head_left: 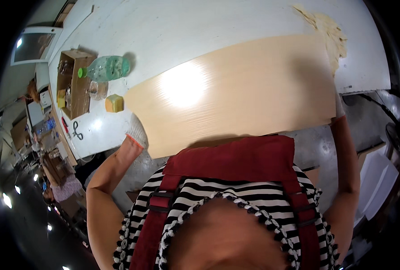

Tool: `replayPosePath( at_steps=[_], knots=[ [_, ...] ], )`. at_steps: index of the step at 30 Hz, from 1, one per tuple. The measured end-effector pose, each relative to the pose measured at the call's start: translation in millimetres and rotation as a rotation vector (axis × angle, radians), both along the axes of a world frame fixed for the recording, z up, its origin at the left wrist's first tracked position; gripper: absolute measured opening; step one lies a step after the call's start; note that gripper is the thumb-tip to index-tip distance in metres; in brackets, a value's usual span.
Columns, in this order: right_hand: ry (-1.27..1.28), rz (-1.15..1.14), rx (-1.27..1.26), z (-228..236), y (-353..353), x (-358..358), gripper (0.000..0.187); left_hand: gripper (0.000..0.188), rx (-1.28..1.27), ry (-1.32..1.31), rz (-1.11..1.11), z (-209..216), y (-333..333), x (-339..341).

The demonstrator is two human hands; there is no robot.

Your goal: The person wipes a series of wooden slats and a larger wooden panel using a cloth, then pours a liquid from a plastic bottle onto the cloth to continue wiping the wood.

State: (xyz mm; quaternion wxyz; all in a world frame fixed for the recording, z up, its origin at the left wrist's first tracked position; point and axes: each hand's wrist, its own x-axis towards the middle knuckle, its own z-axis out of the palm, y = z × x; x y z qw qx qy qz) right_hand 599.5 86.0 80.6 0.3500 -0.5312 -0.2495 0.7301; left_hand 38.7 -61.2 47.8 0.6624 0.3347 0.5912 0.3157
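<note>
A large, smooth, pale wood-coloured panel (254, 85) spans the space before me, its near edge overhanging the white table close to my apron. At its left end is my left hand (137, 129), in a white knit glove with an orange cuff, closed on the edge with the fingers hidden. My right hand (339, 107), also gloved, grips the opposite end; only a sliver of it shows beside the panel. A small yellowish block (114, 103) sits just beyond the panel's left corner.
On the white table (164, 31) lie a green plastic bottle (107, 68), a clear container (98, 90), scissors (77, 130) and a red-handled tool (65, 126). A cardboard box (79, 85) holds several items. Crumpled cream cloth (328, 33) lies far right. Another person (67, 188) is at lower left.
</note>
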Motion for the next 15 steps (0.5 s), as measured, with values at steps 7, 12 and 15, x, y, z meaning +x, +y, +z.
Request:
replayPosePath(
  at_steps=[7, 12, 15],
  knots=[
    [0.016, 0.044, 0.001, -9, 5, -12, 0.064, 0.049, 0.028, 0.096, -0.038, 8, -6, -5],
    [0.158, -0.036, 0.014, -21, 3, -11, 0.064, 0.049, 0.095, 0.2, -0.231, -3, 4, -7],
    [0.348, -0.169, -0.012, -29, -15, -5, 0.065, 0.049, 0.254, 0.31, -0.424, 3, 10, -42]
  ],
)
